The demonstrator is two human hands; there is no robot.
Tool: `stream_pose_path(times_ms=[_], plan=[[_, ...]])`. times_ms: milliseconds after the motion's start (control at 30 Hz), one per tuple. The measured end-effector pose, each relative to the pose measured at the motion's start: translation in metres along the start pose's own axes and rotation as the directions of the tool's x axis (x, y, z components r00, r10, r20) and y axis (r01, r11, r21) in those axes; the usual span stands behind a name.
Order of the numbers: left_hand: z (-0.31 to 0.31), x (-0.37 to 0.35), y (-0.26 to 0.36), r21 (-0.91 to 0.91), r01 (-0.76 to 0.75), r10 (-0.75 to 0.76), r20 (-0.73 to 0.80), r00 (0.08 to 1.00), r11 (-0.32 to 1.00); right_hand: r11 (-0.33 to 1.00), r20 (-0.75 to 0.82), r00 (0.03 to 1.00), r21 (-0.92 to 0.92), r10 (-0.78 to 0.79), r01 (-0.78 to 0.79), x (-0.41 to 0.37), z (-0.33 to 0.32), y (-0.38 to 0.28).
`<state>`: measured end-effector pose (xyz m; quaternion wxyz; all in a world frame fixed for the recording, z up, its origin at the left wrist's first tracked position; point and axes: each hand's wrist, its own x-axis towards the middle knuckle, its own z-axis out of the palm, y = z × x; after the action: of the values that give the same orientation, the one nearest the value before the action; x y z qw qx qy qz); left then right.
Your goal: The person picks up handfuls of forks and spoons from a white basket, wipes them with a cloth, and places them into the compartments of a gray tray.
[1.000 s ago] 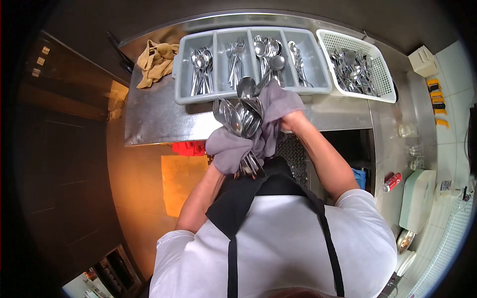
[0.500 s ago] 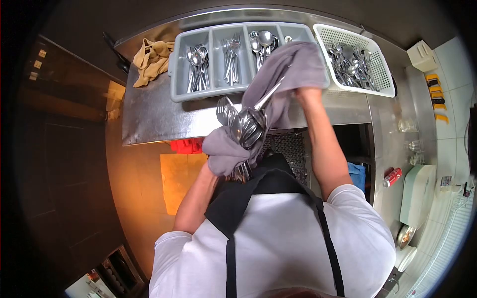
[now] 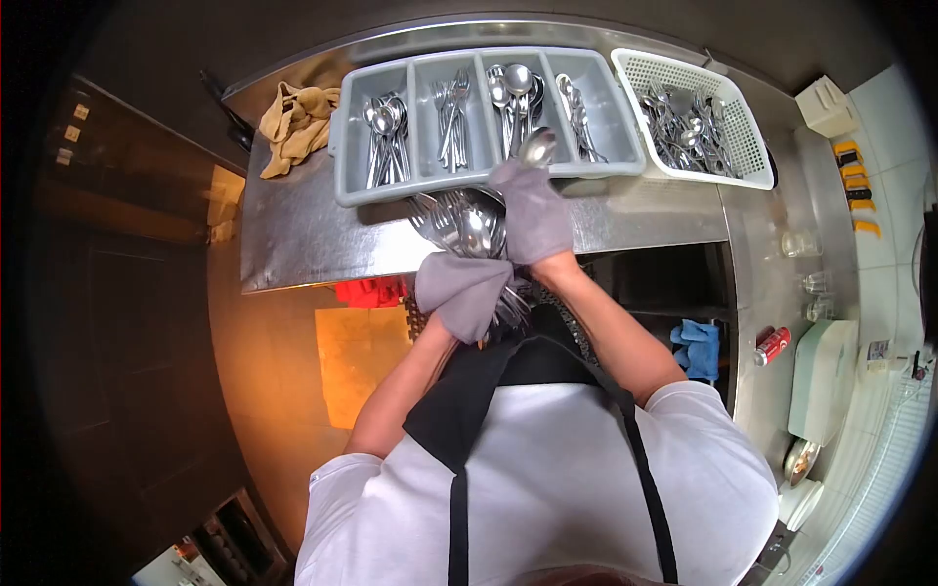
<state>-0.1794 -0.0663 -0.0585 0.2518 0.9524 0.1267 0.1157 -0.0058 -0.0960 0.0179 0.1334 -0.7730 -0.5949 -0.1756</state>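
My left hand (image 3: pixel 457 293), wrapped in a grey cloth (image 3: pixel 465 289), grips a bundle of spoons and forks (image 3: pixel 463 225) whose heads fan out over the steel counter's front edge. My right hand (image 3: pixel 532 220), covered by the other end of the same cloth, holds a single spoon (image 3: pixel 536 146) upright, its bowl over the front wall of the grey cutlery tray (image 3: pixel 479 181). The tray's four compartments hold sorted spoons and forks.
A white perforated basket (image 3: pixel 757 166) with loose cutlery stands right of the tray. A tan rag (image 3: pixel 296 122) lies at the counter's left. Glasses (image 3: pixel 803 246), a red can (image 3: pixel 771 346) and a pale green box (image 3: pixel 823 381) line the right side. A blue cloth (image 3: pixel 697 348) lies below the counter.
My right hand was raised high over the tray with the cloth spread; it has come back down beside the bundle and now holds one spoon upright in the cloth.
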Motion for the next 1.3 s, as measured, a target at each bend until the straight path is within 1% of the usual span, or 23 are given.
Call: stream_pose_path(times_ms=[33, 167, 200, 267, 333, 367, 433, 467, 533, 567, 600, 700, 733, 800, 833, 900, 967, 1000, 1067, 1133, 1233, 1267, 1300], plan=[[0.011, 0.001, -0.012, 0.056, 0.032, -0.035, 0.056, 0.998, 0.998, 0.983, -0.213, 0.973, 0.14, -0.091, 0.122, -0.014, 0.014, -0.003], [0.015, 0.015, -0.017, -0.433, 0.041, -0.183, -0.292, 0.939, 0.9, 0.919, -0.117, 0.977, 0.334, -0.178, 0.207, -0.028, 0.0, -0.009], [0.012, 0.019, -0.021, -0.48, 0.06, -0.202, -0.249, 0.947, 0.875, 0.894, -0.114, 0.972, 0.382, -0.206, 0.235, -0.031, 0.01, -0.008], [-0.008, 0.021, -0.017, -0.404, 0.232, -0.272, -0.045, 0.961, 0.885, 0.862, -0.103, 0.952, 0.404, -0.289, 0.306, -0.02, 0.006, -0.002], [-0.016, 0.019, -0.013, -0.573, 0.323, -0.342, 0.078, 0.937, 0.753, 0.864, -0.184, 0.964, 0.434, -0.192, 0.255, -0.01, 0.005, 0.013], [-0.015, 0.017, -0.012, -0.757, 0.312, -0.365, 0.104, 0.925, 0.574, 0.863, -0.222, 0.965, 0.449, -0.142, 0.23, -0.006, 0.003, 0.017], [-0.009, 0.014, -0.017, -0.779, 0.204, -0.309, 0.014, 0.951, 0.593, 0.874, 0.054, 0.997, 0.485, -0.049, 0.017, 0.002, -0.008, 0.018], [-0.002, 0.011, -0.025, -0.607, 0.113, -0.206, -0.085, 0.975, 0.786, 0.872, 0.191, 0.982, 0.481, -0.004, -0.09, 0.007, -0.017, 0.017], [0.013, 0.015, -0.038, -0.44, -0.039, -0.052, -0.192, 0.98, 0.897, 0.856, 0.447, 0.891, 0.429, 0.077, -0.289, 0.022, -0.031, 0.016], [0.024, 0.022, -0.042, -0.489, -0.089, -0.029, -0.228, 0.973, 0.868, 0.842, 0.567, 0.816, 0.381, 0.113, -0.381, 0.028, -0.032, 0.017], [0.017, 0.022, -0.036, -0.48, -0.103, -0.012, -0.23, 0.973, 0.871, 0.882, 0.056, 0.977, 0.442, -0.206, 0.161, 0.013, 0.029, 0.028], [-0.042, 0.02, 0.004, -0.342, -0.096, 0.031, -0.193, 0.981, 0.935, 0.888, -0.067, 0.945, 0.324, -0.321, 0.325, 0.01, 0.015, 0.011], [-0.053, 0.019, 0.011, -0.282, -0.096, 0.041, -0.194, 0.98, 0.955, 0.914, 0.216, 0.896, 0.209, -0.389, 0.347, 0.029, -0.039, 0.0], [-0.068, 0.027, 0.027, -0.309, -0.183, 0.099, -0.27, 0.958, 0.933, 0.865, 0.031, 0.902, 0.299, -0.43, 0.402, 0.029, -0.028, 0.007], [-0.073, 0.029, 0.034, -0.321, -0.228, 0.126, -0.308, 0.943, 0.919, 0.845, 0.041, 0.951, 0.471, -0.307, 0.253, 0.026, -0.025, 0.009], [-0.068, 0.024, 0.034, -0.677, -0.052, -0.038, -0.117, 0.992, 0.734, 0.623, 0.059, 0.997, 0.782, -0.045, -0.018, 0.019, -0.02, 0.011], [-0.076, 0.023, 0.03, -0.388, -0.126, 0.093, -0.102, 0.99, 0.913, 0.623, 0.222, 0.96, 0.731, 0.167, -0.278, 0.019, 0.001, 0.026], [-0.064, 0.021, 0.029, -0.607, -0.083, 0.028, -0.099, 0.995, 0.79, 0.669, -0.129, 0.983, 0.744, 0.131, 0.008, 0.0, 0.055, 0.049], [-0.062, 0.022, 0.032, -0.524, -0.087, 0.021, -0.131, 0.991, 0.847, 0.491, 0.121, 0.931, 0.822, 0.343, -0.288, -0.006, 0.054, 0.038], [-0.047, 0.022, 0.012, -0.477, 0.068, -0.01, 0.123, 0.992, 0.876, 0.514, 0.198, 0.92, 0.78, 0.338, -0.356, -0.011, 0.044, 0.02], [-0.054, 0.023, 0.018, -0.155, 0.091, -0.088, 0.028, 0.996, 0.984, 0.828, 0.085, 0.996, 0.556, 0.028, -0.071, -0.003, 0.012, -0.003], [-0.053, 0.024, 0.017, -0.17, 0.118, -0.109, 0.062, 0.992, 0.978, 0.809, 0.171, 0.978, 0.554, 0.119, -0.195, -0.004, 0.017, -0.003], [-0.051, 0.025, 0.015, -0.185, 0.151, -0.134, 0.1, 0.986, 0.971, 0.845, 0.112, 0.983, 0.503, 0.147, -0.183, -0.005, 0.019, 0.003]])
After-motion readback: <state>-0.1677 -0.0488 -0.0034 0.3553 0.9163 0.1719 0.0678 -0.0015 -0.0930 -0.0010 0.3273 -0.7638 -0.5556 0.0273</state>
